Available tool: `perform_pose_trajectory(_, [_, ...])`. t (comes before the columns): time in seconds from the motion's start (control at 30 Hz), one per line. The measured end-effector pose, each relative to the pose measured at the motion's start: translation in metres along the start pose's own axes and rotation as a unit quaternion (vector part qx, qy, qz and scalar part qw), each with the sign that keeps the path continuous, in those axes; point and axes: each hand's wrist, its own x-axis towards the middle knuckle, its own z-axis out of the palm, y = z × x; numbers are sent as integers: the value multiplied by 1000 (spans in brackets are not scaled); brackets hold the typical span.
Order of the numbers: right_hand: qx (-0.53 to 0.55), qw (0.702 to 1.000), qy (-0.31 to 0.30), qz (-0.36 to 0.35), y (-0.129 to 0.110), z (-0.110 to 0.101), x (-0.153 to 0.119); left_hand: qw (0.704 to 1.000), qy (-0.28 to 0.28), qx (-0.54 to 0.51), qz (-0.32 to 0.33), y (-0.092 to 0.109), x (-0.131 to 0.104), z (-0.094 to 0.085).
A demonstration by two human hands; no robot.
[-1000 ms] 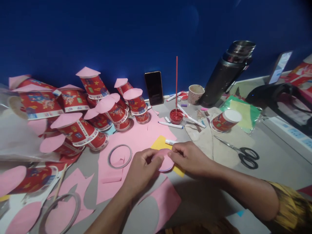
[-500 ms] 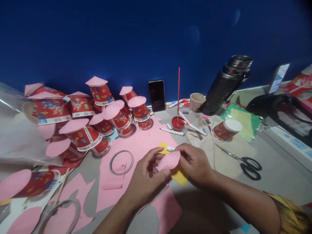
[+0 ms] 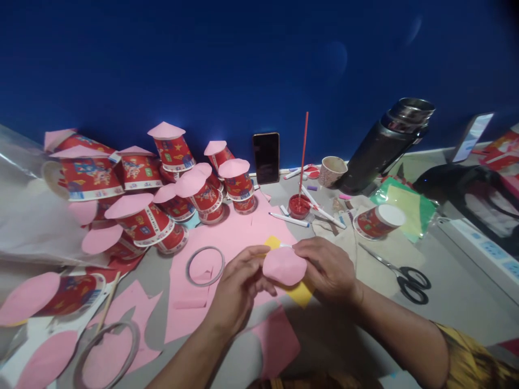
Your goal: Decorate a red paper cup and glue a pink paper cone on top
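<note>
A small round piece of pink paper, slightly bent, faces me between my hands. My right hand pinches its right edge, fingers closed. My left hand is curved at the left edge, thumb and fingers apart; whether a fingertip touches behind the paper is hidden. Beneath lie a yellow sheet and a large pink sheet. Just behind the paper, the end of something white shows. A roll of tape lies left of my left hand.
Several red paper cups with pink cone tops crowd the left. Scissors, a red cup and a black thermos stand or lie right. Markers, a pot of red paste and an upright phone are behind.
The pink paper has tilted so its face turns toward me. My left thumb has come off its front and the left fingers have loosened. The view has shifted slightly left.
</note>
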Motion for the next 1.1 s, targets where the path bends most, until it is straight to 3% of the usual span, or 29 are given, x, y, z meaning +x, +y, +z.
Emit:
perform_pose_trajectory(0.1, [-2,1000,6,11,3,1,0,991,-76,-100,-54,-2,-1,3])
perform_pose_trajectory(0.2, [19,999,5,34,2,3,-1,991,-68,-95,-64,-11,0,6])
perform_pose_trajectory(0.3, [80,977,-18,196,-3,4,0,997,-24,-56,-48,-18,1,6])
perform_pose_trajectory(0.37, [195,913,-50,355,-5,3,2,1000,-13,-11,-19,-17,2,4])
perform_pose_trajectory(0.43, [344,810,-91,466,-5,2,5,999,-14,46,18,-13,3,3])
perform_pose_trajectory(0.5, [451,720,-126,512,-4,2,7,993,-15,104,49,-8,2,1])
perform_pose_trajectory(0.57, [491,678,-147,527,-1,2,9,985,-9,155,75,-5,3,0])
perform_pose_trajectory(0.7, [496,659,-183,535,1,-1,11,975,-4,202,92,-7,4,-5])
perform_pose_trajectory(0.9, [489,655,-186,546,2,-2,11,994,-108,-1,-32,-16,6,-4])
perform_pose_trajectory(1.1, [482,662,-202,537,2,-3,11,994,-81,-58,-55,-22,8,1])
